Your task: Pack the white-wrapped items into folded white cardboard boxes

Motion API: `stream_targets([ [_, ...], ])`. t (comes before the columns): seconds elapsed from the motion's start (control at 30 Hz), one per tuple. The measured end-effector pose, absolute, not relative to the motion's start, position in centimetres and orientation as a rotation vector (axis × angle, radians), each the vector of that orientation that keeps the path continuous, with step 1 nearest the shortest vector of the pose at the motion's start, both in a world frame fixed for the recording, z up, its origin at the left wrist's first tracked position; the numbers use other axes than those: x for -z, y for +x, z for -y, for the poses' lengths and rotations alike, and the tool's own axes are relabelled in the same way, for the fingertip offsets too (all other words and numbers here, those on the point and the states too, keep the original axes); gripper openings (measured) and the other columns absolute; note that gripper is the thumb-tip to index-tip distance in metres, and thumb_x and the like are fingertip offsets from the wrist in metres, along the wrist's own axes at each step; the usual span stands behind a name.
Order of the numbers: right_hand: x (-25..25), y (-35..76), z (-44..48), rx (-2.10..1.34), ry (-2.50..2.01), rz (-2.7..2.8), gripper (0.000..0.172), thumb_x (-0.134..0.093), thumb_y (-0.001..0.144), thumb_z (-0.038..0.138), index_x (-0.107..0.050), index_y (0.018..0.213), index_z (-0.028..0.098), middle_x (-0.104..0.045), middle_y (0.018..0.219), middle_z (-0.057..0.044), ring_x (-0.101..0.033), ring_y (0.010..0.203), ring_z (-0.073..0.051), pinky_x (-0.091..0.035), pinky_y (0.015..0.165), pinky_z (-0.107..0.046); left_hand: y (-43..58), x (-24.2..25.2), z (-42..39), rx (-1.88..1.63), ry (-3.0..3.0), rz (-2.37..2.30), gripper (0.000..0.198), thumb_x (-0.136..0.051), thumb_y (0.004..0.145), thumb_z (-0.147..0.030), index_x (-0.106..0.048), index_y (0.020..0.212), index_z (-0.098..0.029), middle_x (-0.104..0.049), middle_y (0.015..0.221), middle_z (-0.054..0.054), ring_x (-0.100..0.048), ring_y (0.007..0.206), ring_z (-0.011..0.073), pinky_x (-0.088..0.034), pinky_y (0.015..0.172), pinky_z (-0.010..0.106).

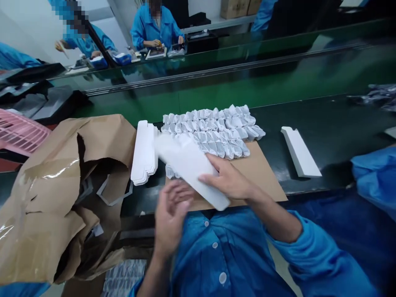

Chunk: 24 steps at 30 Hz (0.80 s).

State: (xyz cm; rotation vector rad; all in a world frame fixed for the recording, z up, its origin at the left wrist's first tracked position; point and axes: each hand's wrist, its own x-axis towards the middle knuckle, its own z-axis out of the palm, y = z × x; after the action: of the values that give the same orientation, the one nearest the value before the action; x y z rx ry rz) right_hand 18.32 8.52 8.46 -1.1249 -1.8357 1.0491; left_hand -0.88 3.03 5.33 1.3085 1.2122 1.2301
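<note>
Head view: above the cardboard sheet (pixel 262 177), a white carton (pixel 193 167) slants in the right hand (pixel 230 179), thumb on top, apparently to steady it. Left hand (pixel 171 214), blurred, curls loosely near the sheet's front-left corner, seemingly holding nothing; carton contact unclear. Wrapped pieces (pixel 213 131) sit in rows on the sheet, probably for order; flat stack (pixel 144 154) left of it, presumably for reach.

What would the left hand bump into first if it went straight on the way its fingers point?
Probably the white piece held by the right hand, though depth is unclear and the picture is blurred there.
</note>
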Motion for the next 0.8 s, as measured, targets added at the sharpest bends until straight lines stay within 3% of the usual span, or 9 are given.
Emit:
stream_targets([
  [0.07,-9.4,20.5,-8.2,-1.169,-1.026,2.241,0.022,-0.064,0.088,0.025,-0.063,0.108,0.016,-0.069,0.093,-0.002,-0.063,0.080,-0.017,-0.050,0.066,-0.025,-3.0,-6.3,-3.0,-1.249,1.298,-1.182,0.053,-0.068,0.079,-0.050,-0.055,0.122,-0.021,-0.071,0.105,0.009,-0.070,0.090,0.0230,-0.059,0.073,0.033],
  [0.13,-10.1,21.6,-7.4,-1.182,-0.963,2.497,0.024,-0.062,0.091,0.025,-0.063,0.114,0.019,-0.070,0.093,-0.002,-0.064,0.077,-0.016,-0.048,0.064,-0.024,-4.9,-7.2,-3.7,-1.053,1.438,-1.302,0.040,-0.074,0.075,-0.046,-0.067,0.104,-0.019,-0.073,0.088,0.005,-0.068,0.077,0.0196,-0.056,0.064,0.027],
  [0.23,-10.0,20.9,-5.5,-0.746,-1.144,2.565,0.055,-0.066,0.089,0.034,-0.049,0.138,0.017,-0.067,0.113,-0.011,-0.064,0.095,-0.025,-0.052,0.077,-0.034,-5.9,-7.8,-4.9,-0.894,1.513,-1.438,0.025,-0.075,0.076,-0.041,-0.070,0.083,-0.018,-0.069,0.073,0.001,-0.062,0.064,0.0137,-0.048,0.053,0.021],
  [0.3,-9.2,19.9,-4.1,-0.378,-1.227,2.553,0.077,-0.070,0.084,0.038,-0.037,0.147,0.010,-0.063,0.118,-0.018,-0.061,0.101,-0.032,-0.051,0.082,-0.044,-5.6,-7.7,-5.4,-0.921,1.451,-1.401,0.026,-0.072,0.078,-0.042,-0.069,0.088,-0.017,-0.068,0.074,0.001,-0.060,0.063,0.0123,-0.046,0.052,0.020],
  [0.33,-8.7,19.5,-3.5,-0.261,-1.205,2.568,0.080,-0.071,0.084,0.038,-0.035,0.148,0.006,-0.062,0.118,-0.020,-0.060,0.101,-0.033,-0.051,0.083,-0.046,-5.5,-7.6,-5.5,-0.874,1.432,-1.342,0.028,-0.072,0.078,-0.041,-0.068,0.091,-0.017,-0.068,0.073,0.001,-0.059,0.061,0.0118,-0.046,0.051,0.019],
  [0.5,-7.0,19.7,-2.4,-0.257,-0.873,2.637,0.066,-0.059,0.091,0.038,-0.040,0.142,0.000,-0.062,0.117,-0.021,-0.059,0.100,-0.029,-0.049,0.082,-0.042,-5.9,-8.1,-5.5,-0.426,1.506,-1.075,0.025,-0.069,0.080,-0.038,-0.068,0.093,-0.016,-0.068,0.069,0.003,-0.057,0.056,0.0110,-0.044,0.047,0.019],
  [0.63,-6.7,20.4,-2.3,-0.363,-0.820,2.607,0.059,-0.053,0.094,0.038,-0.043,0.140,0.002,-0.062,0.122,-0.021,-0.058,0.106,-0.028,-0.047,0.089,-0.041,-6.6,-7.7,-4.6,-0.473,1.590,-1.088,0.022,-0.068,0.082,-0.035,-0.072,0.094,-0.018,-0.071,0.079,0.005,-0.064,0.066,0.0137,-0.050,0.055,0.021],
  [0.8,-7.0,20.7,-2.6,-0.465,-0.766,2.574,0.064,-0.057,0.092,0.041,-0.042,0.141,0.003,-0.060,0.129,-0.020,-0.056,0.115,-0.027,-0.045,0.096,-0.042,-6.3,-6.6,-3.7,-0.597,1.537,-1.070,0.017,-0.069,0.080,-0.030,-0.070,0.092,-0.019,-0.070,0.077,0.003,-0.064,0.063,0.0128,-0.051,0.053,0.019],
])
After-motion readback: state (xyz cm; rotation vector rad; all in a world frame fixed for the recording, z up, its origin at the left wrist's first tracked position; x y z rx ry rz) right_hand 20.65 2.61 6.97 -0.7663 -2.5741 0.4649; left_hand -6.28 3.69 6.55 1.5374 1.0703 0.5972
